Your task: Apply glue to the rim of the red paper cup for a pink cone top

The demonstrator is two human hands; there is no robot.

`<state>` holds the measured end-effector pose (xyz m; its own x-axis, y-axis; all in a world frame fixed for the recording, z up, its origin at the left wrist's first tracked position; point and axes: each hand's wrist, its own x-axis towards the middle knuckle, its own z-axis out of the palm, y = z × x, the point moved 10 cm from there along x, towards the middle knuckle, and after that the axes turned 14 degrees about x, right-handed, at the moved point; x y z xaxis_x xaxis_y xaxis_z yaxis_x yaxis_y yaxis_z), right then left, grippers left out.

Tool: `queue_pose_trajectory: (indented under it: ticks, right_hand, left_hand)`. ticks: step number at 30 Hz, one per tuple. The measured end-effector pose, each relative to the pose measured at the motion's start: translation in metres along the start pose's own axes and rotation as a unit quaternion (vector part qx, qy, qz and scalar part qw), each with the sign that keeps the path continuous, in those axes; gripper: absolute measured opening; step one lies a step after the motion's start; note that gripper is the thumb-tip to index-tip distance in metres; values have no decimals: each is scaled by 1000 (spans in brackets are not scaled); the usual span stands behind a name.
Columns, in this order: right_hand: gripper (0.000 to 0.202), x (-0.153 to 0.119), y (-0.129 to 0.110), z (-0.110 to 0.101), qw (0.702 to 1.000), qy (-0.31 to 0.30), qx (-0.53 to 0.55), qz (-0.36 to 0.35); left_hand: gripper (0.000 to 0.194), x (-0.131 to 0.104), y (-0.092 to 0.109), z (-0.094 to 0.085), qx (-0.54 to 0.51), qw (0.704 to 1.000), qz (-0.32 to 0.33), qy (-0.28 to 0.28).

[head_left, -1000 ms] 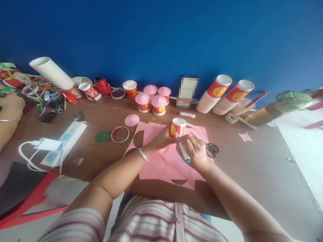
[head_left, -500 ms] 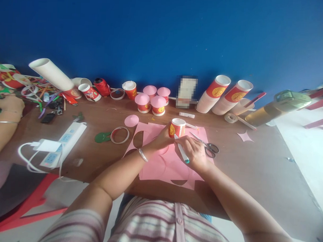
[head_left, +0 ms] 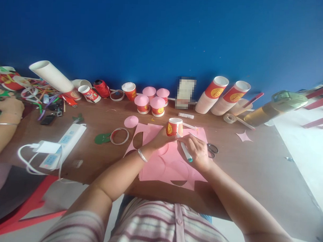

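And here's the red paper cup (head_left: 174,130), up above the top part of the pink paper (head_left: 172,170), and it has shifted a touch to the left since the earlier frames. Its rim looks flatter now, the opening showing less than it did a second ago, so the tilt has changed a little. The left hand (head_left: 162,138) stays closed around its left side, and look, a finger of that hand now shows along the cup's lower edge!

Over on the other side, the right hand (head_left: 197,150) keeps its pinch on the white marker (head_left: 186,151), teal end pointing down towards the wearer, tip right by the lower front of the cup. Whether it's actually touching, I can't tell. That hand now hides more of the scissors (head_left: 212,149); the black handles peek out just beside it.

Elsewhere on the tabletop (head_left: 244,173), it's holding steady: four cups with pink cone tops (head_left: 158,102) bunched near the blue wall (head_left: 154,36), the glue stick (head_left: 186,116) lying behind the cup, the loose pink cone (head_left: 131,121) left of the paper. Far left, another person's hand (head_left: 10,104) remains near the green pieces (head_left: 1,93).
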<state>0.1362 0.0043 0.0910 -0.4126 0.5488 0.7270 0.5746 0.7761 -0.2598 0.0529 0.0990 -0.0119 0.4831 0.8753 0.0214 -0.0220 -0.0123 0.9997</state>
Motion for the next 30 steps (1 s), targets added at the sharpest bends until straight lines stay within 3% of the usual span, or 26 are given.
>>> queue_pose_trajectory:
  ticks: [30]
  right_hand:
    - [13, 6, 9, -14, 999, 45, 12, 22]
  left_hand:
    - [39, 1, 4, 5, -55, 998, -32, -24]
